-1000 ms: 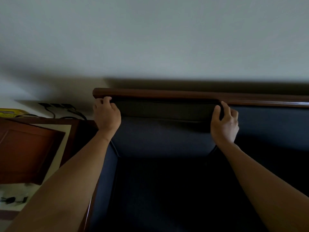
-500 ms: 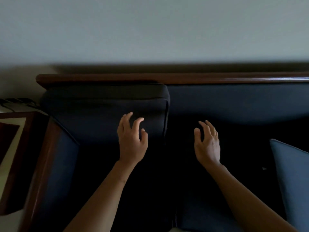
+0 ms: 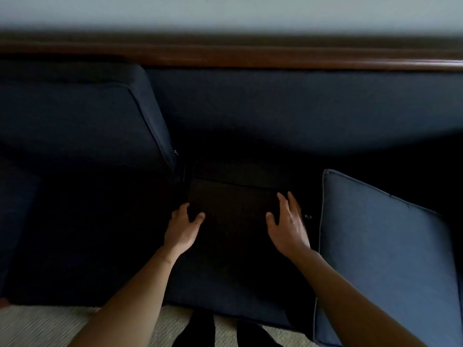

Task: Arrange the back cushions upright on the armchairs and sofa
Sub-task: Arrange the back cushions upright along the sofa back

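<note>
One cushion [image 3: 75,121] stood upright at ten o'clock, while both hands, left [image 3: 181,229] and right [image 3: 288,226], lay spread and clamped on nothing upon the flat middle cushion [image 3: 233,204], another [image 3: 380,246] waiting at three o'clock.

A single head-worn wide-angle camera looked forward and steeply down from above the sofa's front edge, facing the wall [image 3: 225,11]. It sat close over the seat: the wooden back rail [image 3: 250,55] ran across the top of the frame, the carpet [image 3: 45,324] showed along the bottom, and both forearms reached in from below. No second view overlapped it.
</note>
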